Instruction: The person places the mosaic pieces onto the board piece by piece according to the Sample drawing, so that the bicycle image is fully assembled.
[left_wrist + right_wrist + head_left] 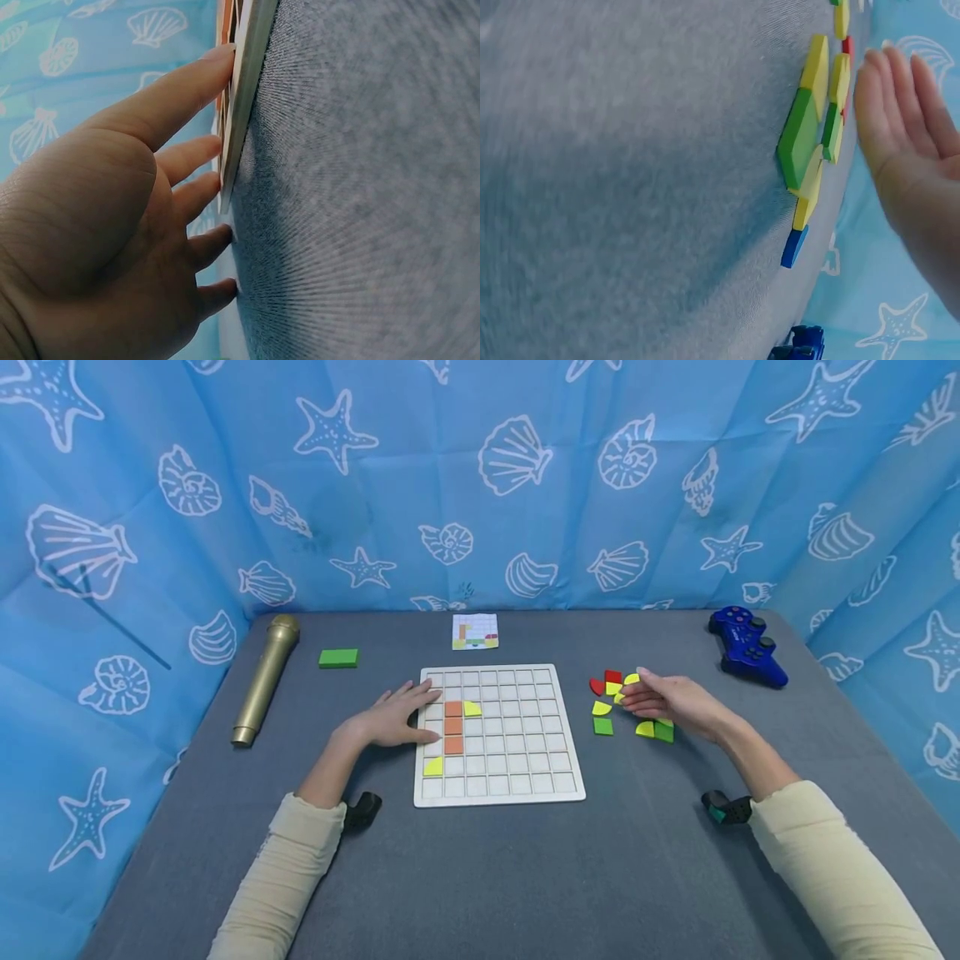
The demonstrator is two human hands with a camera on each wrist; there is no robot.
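The left hand [392, 717] lies at the left edge of a white square grid board [517, 760], fingers spread. In the left wrist view its thumb [180, 90] touches the board's rim. Three orange squares [453, 726] sit in a column on the board. A yellow quarter-round tile [472, 708] is beside the top one, and another yellow tile [432, 767] is lower left. Above a loose group of tiles hovers the right hand [678, 703], fingers straight and together. Around it lie a red tile [596, 687], a green square [603, 726] and a blue tile [793, 247].
Behind the board lies a small pattern card [475, 632] with a coloured grid. To the left are a flat green block [339, 658] and a gold microphone [266, 681]. A blue game controller [747, 646] is at the back right, before a blue curtain [465, 477].
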